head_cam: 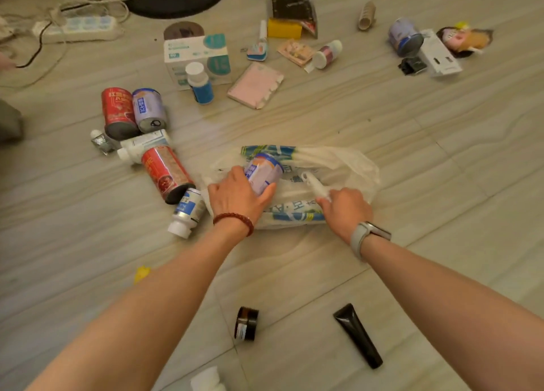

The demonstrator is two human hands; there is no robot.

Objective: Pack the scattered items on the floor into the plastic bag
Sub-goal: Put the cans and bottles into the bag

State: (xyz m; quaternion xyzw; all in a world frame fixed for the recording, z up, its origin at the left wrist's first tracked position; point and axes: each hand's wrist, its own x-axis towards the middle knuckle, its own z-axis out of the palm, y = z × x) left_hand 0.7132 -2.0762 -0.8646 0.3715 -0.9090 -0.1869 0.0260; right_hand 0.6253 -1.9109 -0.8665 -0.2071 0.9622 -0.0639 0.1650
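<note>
The left hand (235,193) is wrapped around a pale blue can (265,172), gripping its lower body at the mouth of the plastic bag (347,167). The right hand (346,211) is closed on the near edge of the bag and also pinches a white handled item (313,184), possibly a brush; the view does not settle this. The bag lies flat on the floor (412,143) between both hands. Its film is thin, limp and slippery, so hold it at the rim and lift the mouth open. The can is rigid and smooth: grip mid-body. Red cans (164,172) and a white bottle (188,211) lie just left of the bag, unpacked.
</note>
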